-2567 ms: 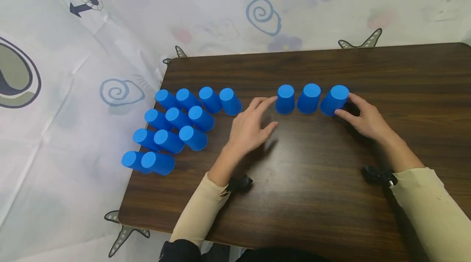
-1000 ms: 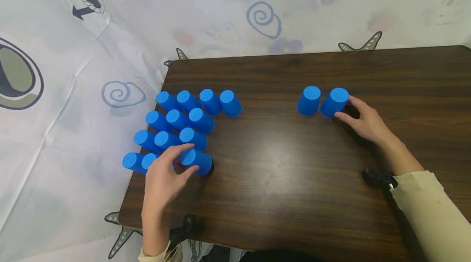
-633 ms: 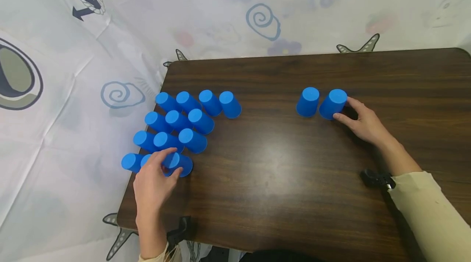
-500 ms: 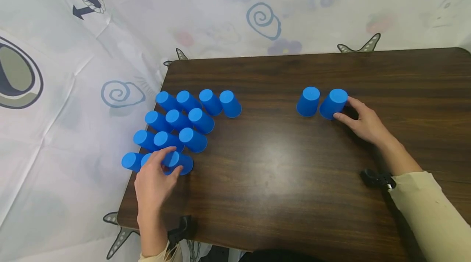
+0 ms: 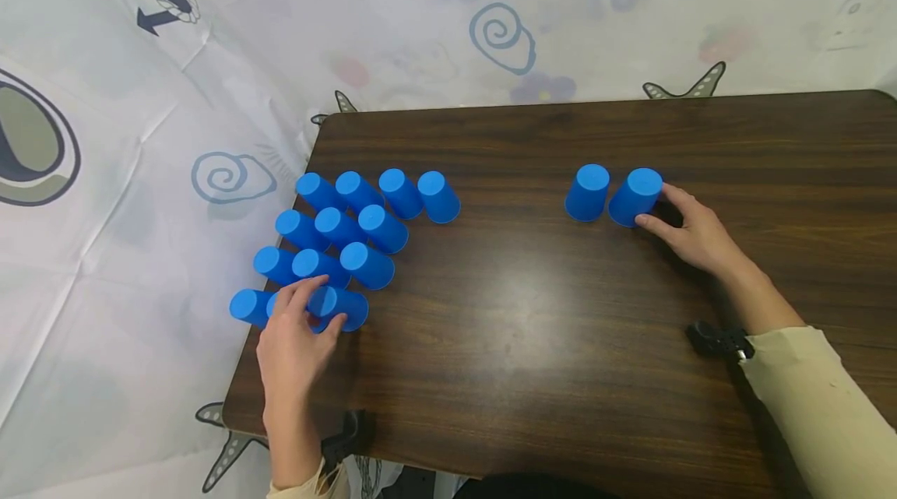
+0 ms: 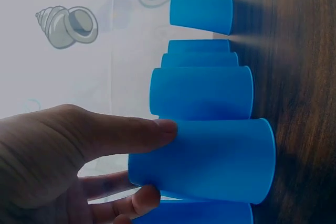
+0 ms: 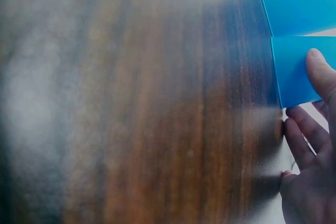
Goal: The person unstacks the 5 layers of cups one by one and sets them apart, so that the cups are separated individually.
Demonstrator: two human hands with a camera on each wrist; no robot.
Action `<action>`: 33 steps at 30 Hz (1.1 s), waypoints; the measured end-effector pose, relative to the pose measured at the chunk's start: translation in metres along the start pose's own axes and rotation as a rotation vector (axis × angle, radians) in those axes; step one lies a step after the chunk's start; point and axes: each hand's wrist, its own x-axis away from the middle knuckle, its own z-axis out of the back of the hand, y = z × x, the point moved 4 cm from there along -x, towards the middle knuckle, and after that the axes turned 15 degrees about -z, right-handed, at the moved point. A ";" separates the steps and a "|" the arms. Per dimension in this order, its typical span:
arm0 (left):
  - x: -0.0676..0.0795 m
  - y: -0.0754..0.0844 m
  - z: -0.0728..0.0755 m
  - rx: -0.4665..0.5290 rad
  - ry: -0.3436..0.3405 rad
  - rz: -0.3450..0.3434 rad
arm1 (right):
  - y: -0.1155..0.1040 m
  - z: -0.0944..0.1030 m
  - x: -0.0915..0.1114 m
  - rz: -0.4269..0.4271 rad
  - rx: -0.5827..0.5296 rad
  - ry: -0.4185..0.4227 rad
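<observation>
Blue cups stand upside down on the dark wooden table (image 5: 532, 374). At the right end of the front row on the left, a blue cup (image 5: 348, 309) stands between the thumb and fingers of my left hand (image 5: 290, 347). In the left wrist view the thumb lies along that cup's side, with curled fingers at its other side. Farther right, my right hand (image 5: 694, 230) holds another blue cup (image 5: 634, 199) by its side, thumb in front and fingers behind. Just left of it stands a blue cup (image 5: 587, 194). My left hand partly hides a front-row cup.
Several more blue cups (image 5: 367, 265) stand in staggered rows at the table's left side. The back row ends in a cup (image 5: 439, 198) nearest the middle. A white patterned cloth (image 5: 420, 32) hangs behind the table and down its left side.
One cup has gone from the right-hand row to the front row's right end, carried left by my left hand. Lately the left fingers have spread slightly. My right hand has stayed in place.
</observation>
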 end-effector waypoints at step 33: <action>-0.076 0.144 -0.070 0.380 -0.114 -0.649 | -0.009 -0.001 0.000 0.030 0.003 0.027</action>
